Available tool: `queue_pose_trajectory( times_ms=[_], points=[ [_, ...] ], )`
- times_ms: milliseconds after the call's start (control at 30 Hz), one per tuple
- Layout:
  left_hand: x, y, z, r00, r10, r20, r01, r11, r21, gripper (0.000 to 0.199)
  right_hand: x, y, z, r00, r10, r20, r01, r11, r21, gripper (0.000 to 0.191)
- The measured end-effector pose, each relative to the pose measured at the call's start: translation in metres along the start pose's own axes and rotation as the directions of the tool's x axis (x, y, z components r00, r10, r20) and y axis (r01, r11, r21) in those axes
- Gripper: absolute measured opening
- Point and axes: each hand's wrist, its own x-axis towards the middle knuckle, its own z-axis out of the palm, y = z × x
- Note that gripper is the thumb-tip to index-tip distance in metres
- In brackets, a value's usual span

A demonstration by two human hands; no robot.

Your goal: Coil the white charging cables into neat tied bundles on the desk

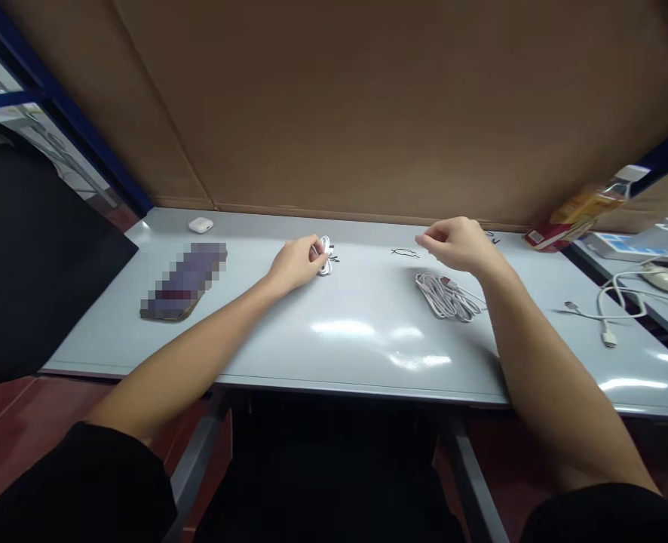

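My left hand (300,262) is closed on a small coiled white cable (326,258), bound with a black tie, at the middle of the grey table (289,332). Above the table to the right, my right hand (452,243) has its thumb and fingers pressed together; whether anything small is between them is too small to tell. Thin black ties (405,252) lie to the left of and below that hand. Nearer me rests a bundle of white cable (448,298), folded in loops, close to my right forearm.
At the left lie a phone (184,283) and a white earphone case (201,225). A drink bottle (591,204) lies tilted at the back right. Loose white cables (622,302) trail over the right end, beside a white mouse (666,279). A brown panel (339,113) stands behind.
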Motion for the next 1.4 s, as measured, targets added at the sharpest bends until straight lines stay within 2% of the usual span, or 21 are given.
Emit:
queue_pose_trajectory(
  times_ms=[100, 167, 267, 333, 433, 500, 600, 700, 767, 833, 933, 1033, 1167, 1267, 1400],
  points=[
    [0.011, -0.011, 0.000, 0.996, -0.022, -0.091, 0.025, 0.999, 0.027, 0.014, 0.003, 0.016, -0.016, 0.969, 0.010, 0.246, 0.010, 0.997, -0.080, 0.017],
    [0.014, -0.014, 0.001, 0.993, 0.005, -0.122, 0.000, 0.999, 0.041, 0.018, 0.004, 0.024, -0.022, 0.915, -0.008, 0.404, 0.055, 0.993, -0.104, 0.034],
    [0.011, -0.011, 0.003, 0.981, 0.083, -0.174, -0.076, 0.996, 0.045, 0.022, 0.004, 0.026, -0.023, 0.860, -0.011, 0.511, 0.108, 0.981, -0.161, 0.057],
    [0.005, -0.003, 0.003, 0.965, 0.166, -0.205, -0.162, 0.986, 0.037, 0.021, 0.003, 0.022, -0.017, 0.849, 0.016, 0.528, 0.112, 0.971, -0.210, 0.057],
    [-0.008, 0.014, 0.001, 0.943, 0.295, -0.153, -0.299, 0.954, -0.004, 0.018, 0.000, 0.009, -0.004, 0.841, 0.013, 0.541, 0.114, 0.973, -0.201, 0.047],
    [-0.016, 0.024, 0.002, 0.929, 0.369, -0.023, -0.370, 0.927, -0.066, 0.019, -0.004, -0.003, 0.006, 0.850, -0.021, 0.526, 0.111, 0.984, -0.140, 0.043],
    [-0.026, 0.032, 0.006, 0.850, 0.492, 0.187, -0.471, 0.870, -0.144, 0.025, -0.013, -0.025, 0.023, 0.878, -0.096, 0.469, 0.117, 0.993, -0.016, 0.042],
    [-0.029, 0.032, 0.011, 0.789, 0.547, 0.278, -0.519, 0.837, -0.176, 0.031, -0.021, -0.041, 0.038, 0.878, -0.225, 0.423, 0.181, 0.973, 0.142, 0.039],
    [-0.028, 0.029, 0.012, 0.787, 0.546, 0.286, -0.513, 0.838, -0.188, 0.025, -0.022, -0.043, 0.044, 0.872, -0.268, 0.410, 0.180, 0.954, 0.240, 0.039],
    [-0.027, 0.026, 0.012, 0.800, 0.525, 0.292, -0.486, 0.851, -0.198, 0.022, -0.019, -0.037, 0.047, 0.887, -0.247, 0.390, 0.137, 0.948, 0.288, 0.038],
    [-0.024, 0.024, 0.012, 0.807, 0.496, 0.320, -0.448, 0.868, -0.213, 0.021, -0.012, -0.026, 0.048, 0.904, -0.211, 0.370, 0.124, 0.961, 0.246, 0.029],
    [-0.024, 0.026, 0.011, 0.815, 0.489, 0.312, -0.435, 0.871, -0.229, 0.021, -0.009, -0.023, 0.046, 0.863, -0.256, 0.435, 0.171, 0.959, 0.226, 0.020],
    [-0.024, 0.027, 0.010, 0.813, 0.491, 0.312, -0.435, 0.869, -0.236, 0.018, -0.012, -0.030, 0.044, 0.800, -0.342, 0.493, 0.222, 0.932, 0.285, 0.026],
    [-0.024, 0.026, 0.010, 0.802, 0.507, 0.316, -0.449, 0.861, -0.239, 0.020, -0.014, -0.034, 0.043, 0.783, -0.373, 0.497, 0.228, 0.916, 0.329, 0.029],
    [-0.023, 0.025, 0.010, 0.801, 0.519, 0.299, -0.464, 0.853, -0.237, 0.021, -0.015, -0.035, 0.042, 0.766, -0.396, 0.507, 0.183, 0.889, 0.419, 0.025]
  ],
)
